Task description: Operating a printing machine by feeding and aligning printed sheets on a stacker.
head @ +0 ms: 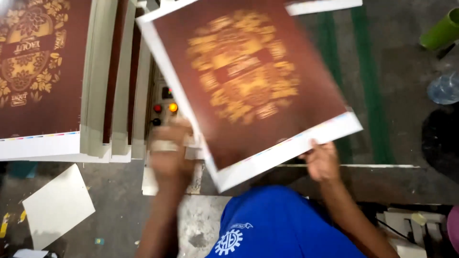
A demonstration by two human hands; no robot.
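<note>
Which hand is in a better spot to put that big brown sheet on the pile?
Probably the left hand. It grips the sheet on the edge nearest the stacked sheets, while the right hand holds the far corner.

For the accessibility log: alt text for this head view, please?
Two bare hands, left hand and right hand, hold a large maroon printed sheet with gold ornament, blurred. A stack of matching sheets lies to the left.

Your left hand point(171, 160) sits blurred at lower centre-left of the frame, fingers raised, apparently curled in a grip. Your right hand point(322, 161), right of centre, is clenched, its bare forearm running toward the lower right.
</note>
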